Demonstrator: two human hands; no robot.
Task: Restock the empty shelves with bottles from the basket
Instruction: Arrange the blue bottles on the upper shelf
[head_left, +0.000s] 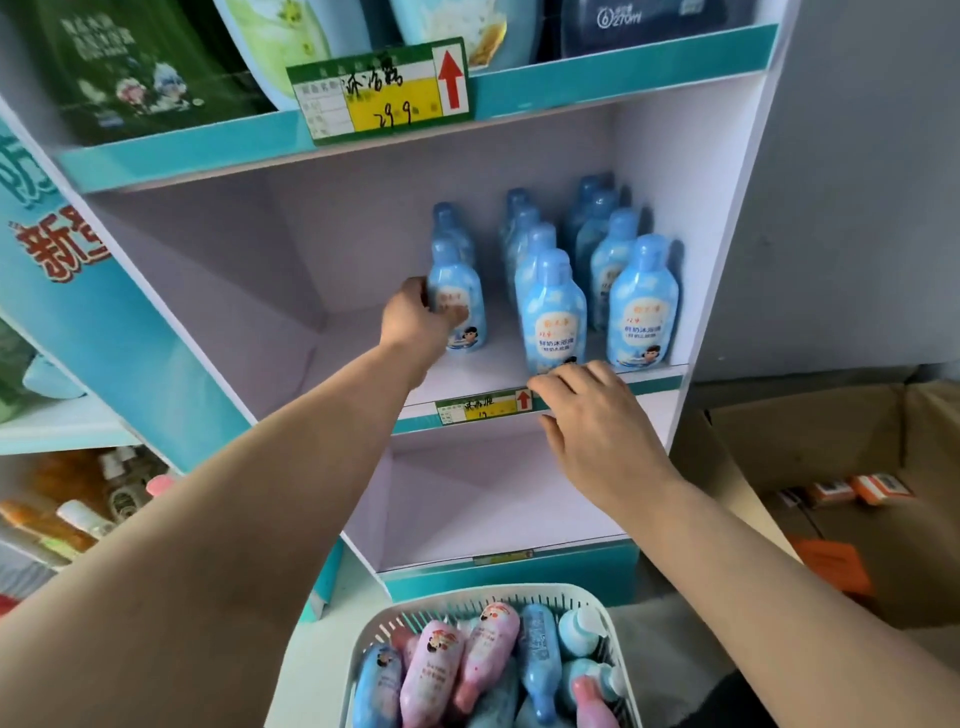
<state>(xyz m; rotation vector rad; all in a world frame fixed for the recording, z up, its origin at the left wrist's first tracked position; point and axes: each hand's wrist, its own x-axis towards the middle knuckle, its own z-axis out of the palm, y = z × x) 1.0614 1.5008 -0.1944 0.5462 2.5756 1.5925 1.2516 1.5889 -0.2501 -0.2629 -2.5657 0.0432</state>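
Several blue bottles stand in rows on the right half of the middle shelf (322, 353). My left hand (415, 317) grips an upright blue bottle (460, 306) at the front of the left row. My right hand (597, 421) hovers with spread fingers and holds nothing, just below another blue bottle (555, 312) at the shelf's front edge. A white basket (592, 597) at the bottom holds several pink and blue bottles lying down. The lower shelf (467, 519) has nothing on it.
The top shelf carries green and blue refill pouches (135, 67) behind a price tag (379, 93). Cardboard boxes (831, 467) lie on the floor to the right. Another rack with assorted bottles (78, 509) stands at the left.
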